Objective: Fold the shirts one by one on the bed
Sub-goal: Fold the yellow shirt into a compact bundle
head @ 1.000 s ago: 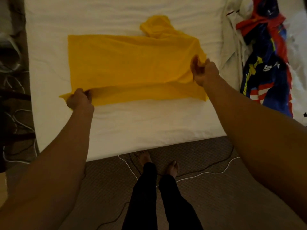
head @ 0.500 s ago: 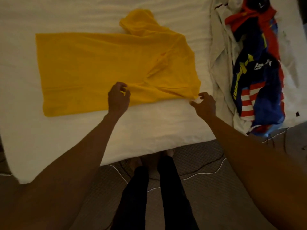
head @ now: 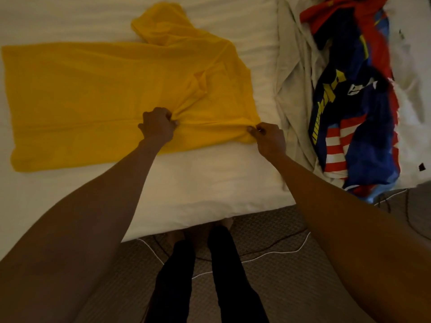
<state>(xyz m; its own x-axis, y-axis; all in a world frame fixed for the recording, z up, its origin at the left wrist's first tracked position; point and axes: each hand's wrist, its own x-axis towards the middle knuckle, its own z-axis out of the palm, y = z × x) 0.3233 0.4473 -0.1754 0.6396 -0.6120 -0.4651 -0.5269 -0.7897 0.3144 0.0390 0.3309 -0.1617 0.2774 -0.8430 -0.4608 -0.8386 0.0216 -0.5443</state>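
A person's legs in dark trousers [head: 177, 276] stand on a patterned carpet [head: 303, 294] at the foot of the picture, the feet largely hidden in shadow against the edge of the bed [head: 198, 183]. A white cable [head: 268, 256] and a darker one trail across the carpet; where they lead is cut off. Both bare forearms reach over the white bedsheet, which lies in dim, warm light. The left hand [head: 157, 125] has its fingers curled round a bunch of cloth near the middle of the yellow shirt [head: 81, 101], and creases fan away from the grip. The right hand [head: 268, 137] pinches the shirt's near right corner between thumb and fingers. The shirt lies spread sideways on the bed, its near edge doubled over in a long fold, its left end running to the frame's edge, and one sleeve [head: 158, 22] crumpled at the far side. To the right, apart from it, a heap of clothes [head: 363, 108] in blue, red and white sits on a rumpled pale garment [head: 293, 89]; the heap is cropped at the top, and its separate pieces are hard to make out.
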